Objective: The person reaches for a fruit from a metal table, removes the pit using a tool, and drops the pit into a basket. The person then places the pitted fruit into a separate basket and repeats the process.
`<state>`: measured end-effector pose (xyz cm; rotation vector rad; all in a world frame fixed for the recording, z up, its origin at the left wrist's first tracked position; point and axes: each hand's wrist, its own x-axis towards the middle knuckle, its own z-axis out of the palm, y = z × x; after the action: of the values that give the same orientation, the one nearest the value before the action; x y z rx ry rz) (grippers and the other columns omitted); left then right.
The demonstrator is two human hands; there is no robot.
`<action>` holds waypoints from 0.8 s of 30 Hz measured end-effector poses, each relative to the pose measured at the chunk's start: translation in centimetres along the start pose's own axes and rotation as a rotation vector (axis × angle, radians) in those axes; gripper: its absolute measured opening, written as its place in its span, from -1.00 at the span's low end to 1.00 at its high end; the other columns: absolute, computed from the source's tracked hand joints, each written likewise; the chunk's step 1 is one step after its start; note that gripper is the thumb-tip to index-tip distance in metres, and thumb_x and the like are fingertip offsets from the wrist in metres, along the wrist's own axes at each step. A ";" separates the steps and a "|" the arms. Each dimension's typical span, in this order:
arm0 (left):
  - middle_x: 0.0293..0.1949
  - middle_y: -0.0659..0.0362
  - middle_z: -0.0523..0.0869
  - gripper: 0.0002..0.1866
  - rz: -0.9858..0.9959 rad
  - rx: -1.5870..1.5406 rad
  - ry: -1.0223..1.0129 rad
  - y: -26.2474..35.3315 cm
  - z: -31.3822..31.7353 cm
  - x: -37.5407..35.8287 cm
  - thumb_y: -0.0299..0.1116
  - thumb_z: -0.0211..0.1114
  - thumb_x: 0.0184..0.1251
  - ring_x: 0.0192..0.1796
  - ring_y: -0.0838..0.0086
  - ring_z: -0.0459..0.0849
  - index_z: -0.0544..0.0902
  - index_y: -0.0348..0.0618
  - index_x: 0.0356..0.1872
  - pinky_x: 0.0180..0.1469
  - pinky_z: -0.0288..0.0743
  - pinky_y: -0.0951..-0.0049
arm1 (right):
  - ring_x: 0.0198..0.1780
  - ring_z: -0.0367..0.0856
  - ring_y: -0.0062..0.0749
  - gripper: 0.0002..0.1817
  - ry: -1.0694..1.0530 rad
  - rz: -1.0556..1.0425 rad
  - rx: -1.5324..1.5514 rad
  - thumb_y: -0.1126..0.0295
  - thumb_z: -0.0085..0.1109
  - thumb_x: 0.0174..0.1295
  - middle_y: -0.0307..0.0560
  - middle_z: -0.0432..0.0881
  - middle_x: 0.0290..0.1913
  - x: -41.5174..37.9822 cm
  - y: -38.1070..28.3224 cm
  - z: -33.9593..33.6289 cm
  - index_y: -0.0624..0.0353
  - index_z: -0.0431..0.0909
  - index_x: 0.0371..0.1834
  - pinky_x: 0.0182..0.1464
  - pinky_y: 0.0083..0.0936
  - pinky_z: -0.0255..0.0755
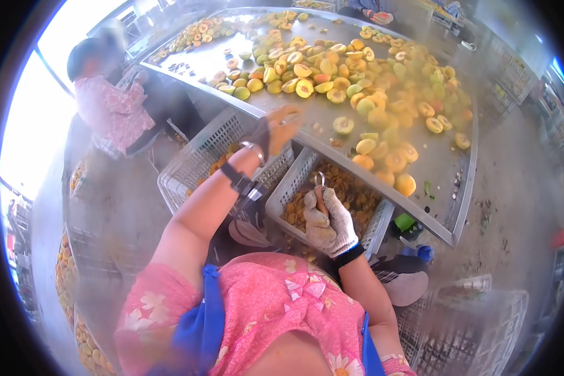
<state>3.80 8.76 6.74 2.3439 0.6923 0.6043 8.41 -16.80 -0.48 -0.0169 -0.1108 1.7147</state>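
Observation:
My left hand (278,130), bare at the fingers with a dark covering over its back, reaches across the near edge of the metal table (323,135). Its fingers are stretched out and slightly blurred, and I see nothing in them. Low over a crate, my right hand (329,222) wears a whitish knit glove and is closed round a pitting tool (320,189) with a brown handle and a bent metal loop at its tip. Many halved peaches (304,88) lie heaped beyond my left hand. One cut half (343,125) sits nearer the table edge.
A crate (281,191) of orange-brown pieces stands below my right hand. Left of it is another crate (174,182), under my left forearm. A co-worker (109,103) sits at the table's left side. Stacked white crates (482,329) stand at lower right.

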 end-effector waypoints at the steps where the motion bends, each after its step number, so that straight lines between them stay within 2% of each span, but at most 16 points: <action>1: 0.11 0.04 0.73 -0.43 -0.008 0.050 -0.049 1.3 1.1 1.3 -0.03 0.22 0.42 0.06 0.35 0.73 0.51 -0.17 0.32 0.17 0.55 0.38 | -0.78 0.16 -0.59 -0.53 -0.015 -0.020 -0.014 -0.16 -0.10 0.51 -0.32 0.33 -0.56 0.2 -0.2 0.2 0.03 0.46 -0.06 -0.77 -0.60 0.08; 2: 0.13 0.00 0.72 -0.37 0.104 0.062 -0.091 1.6 2.6 2.7 0.02 0.25 0.38 0.07 0.28 0.73 0.48 -0.14 0.35 0.17 0.55 0.35 | -0.78 0.17 -0.58 -0.53 -0.031 -0.042 -0.031 -0.17 -0.11 0.51 -0.31 0.34 -0.56 0.3 -0.5 0.4 0.03 0.46 -0.06 -0.77 -0.60 0.09; 4: 0.15 -0.08 0.69 -0.30 0.141 0.125 -0.140 1.7 6.5 5.6 0.06 0.29 0.30 0.06 0.15 0.74 0.44 -0.08 0.39 0.14 0.56 0.29 | -0.79 0.17 -0.57 -0.52 0.013 -0.069 0.006 -0.17 -0.11 0.51 -0.31 0.35 -0.56 0.4 -0.9 0.9 0.04 0.46 -0.06 -0.76 -0.59 0.10; 6: 0.16 -0.13 0.68 -0.27 -0.013 0.224 -0.158 2.3 9.8 7.8 0.05 0.32 0.26 0.01 0.04 0.75 0.42 -0.02 0.41 0.09 0.59 0.23 | -0.80 0.17 -0.56 -0.52 0.031 -0.102 0.010 -0.17 -0.12 0.51 -0.30 0.36 -0.57 0.4 -1.1 1.4 0.05 0.46 -0.06 -0.74 -0.58 0.12; 9: 0.13 -0.20 0.67 -0.25 -0.082 0.298 -0.356 3.0 11.7 9.4 -0.01 0.37 0.18 0.01 0.00 0.74 0.42 0.01 0.42 0.06 0.59 0.19 | -0.79 0.15 -0.62 -0.52 0.050 -0.188 -0.113 -0.14 -0.13 0.53 -0.31 0.32 -0.56 0.1 -1.3 1.5 0.09 0.46 -0.01 -0.77 -0.61 0.06; 10: 0.06 -0.18 0.69 -0.32 -0.032 0.233 -0.361 3.3 11.3 9.1 -0.11 0.40 0.12 0.03 0.00 0.71 0.51 -0.04 0.32 0.07 0.58 0.18 | -0.80 0.16 -0.60 -0.52 0.116 -0.227 -0.193 -0.14 -0.14 0.53 -0.33 0.33 -0.57 0.0 -1.2 1.6 0.07 0.47 -0.01 -0.76 -0.61 0.06; 13: -0.07 -0.13 0.71 -0.44 0.248 0.203 -0.252 2.5 11.3 8.5 -0.18 0.39 0.10 -0.02 -0.01 0.70 0.61 -0.09 0.18 0.05 0.59 0.20 | -0.80 0.17 -0.59 -0.53 0.376 -0.313 -0.294 -0.16 -0.13 0.52 -0.34 0.33 -0.59 0.2 -0.9 2.9 0.02 0.48 -0.03 -0.76 -0.61 0.07; 14: -0.11 -0.01 0.70 -0.59 0.269 0.117 -0.174 2.5 11.3 7.9 -0.28 0.33 0.14 -0.07 0.09 0.71 0.67 -0.13 0.05 -0.01 0.62 0.28 | -0.80 0.19 -0.57 -0.54 0.436 -0.317 -0.342 -0.18 -0.11 0.50 -0.35 0.34 -0.60 0.3 -1.0 2.8 -0.03 0.49 -0.03 -0.76 -0.59 0.08; 17: -0.04 0.05 0.68 -0.63 -0.055 -0.747 -0.253 3.1 10.2 6.0 -0.39 0.28 0.16 -0.01 0.23 0.71 0.66 -0.21 0.03 -0.03 0.62 0.39 | -0.79 0.20 -0.57 -0.55 0.430 -0.360 -0.486 -0.19 -0.08 0.49 -0.34 0.36 -0.59 0.2 -1.2 3.2 -0.05 0.49 -0.04 -0.76 -0.59 0.07; 18: 0.00 0.06 0.66 -0.68 -0.137 -0.986 -0.304 3.4 9.5 5.0 -0.46 0.23 0.24 0.04 0.30 0.69 0.63 -0.30 0.02 -0.01 0.64 0.39 | -0.79 0.22 -0.53 -0.59 0.431 -0.386 -0.503 -0.15 -0.05 0.50 -0.34 0.39 -0.58 0.1 -1.2 3.5 -0.05 0.48 -0.05 -0.76 -0.59 0.11; 21: -0.01 0.01 0.67 -0.68 -0.078 -1.622 -0.273 3.9 9.3 1.2 -0.46 0.21 0.32 0.06 0.25 0.70 0.58 -0.36 0.06 0.02 0.67 0.29 | -0.77 0.32 -0.58 -0.64 0.561 -0.464 -0.731 -0.07 -0.01 0.51 -0.32 0.47 -0.56 0.3 -1.2 3.2 -0.03 0.50 -0.14 -0.76 -0.62 0.19; 22: 0.00 -0.03 0.67 -0.69 -0.075 -1.641 -0.243 4.6 9.0 -0.2 -0.38 0.16 0.44 0.09 0.20 0.69 0.55 -0.36 0.09 0.09 0.66 0.18 | -0.73 0.35 -0.64 -0.67 0.606 -0.522 -0.837 -0.02 0.02 0.52 -0.35 0.46 -0.54 0.4 -1.0 3.4 0.00 0.51 -0.10 -0.71 -0.66 0.21; 24: 0.01 -0.04 0.67 -0.66 -0.134 -1.719 -0.232 5.4 8.1 -2.3 -0.29 0.13 0.50 0.09 0.18 0.69 0.55 -0.35 0.10 0.12 0.64 0.17 | -0.70 0.35 -0.67 -0.68 0.674 -0.555 -0.932 0.00 0.04 0.51 -0.37 0.45 -0.54 0.5 -0.8 3.8 0.02 0.51 -0.07 -0.69 -0.67 0.22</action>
<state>8.40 0.28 4.08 0.7178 0.0355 0.4887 8.86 -16.40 3.44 -1.1337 -0.3617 0.9111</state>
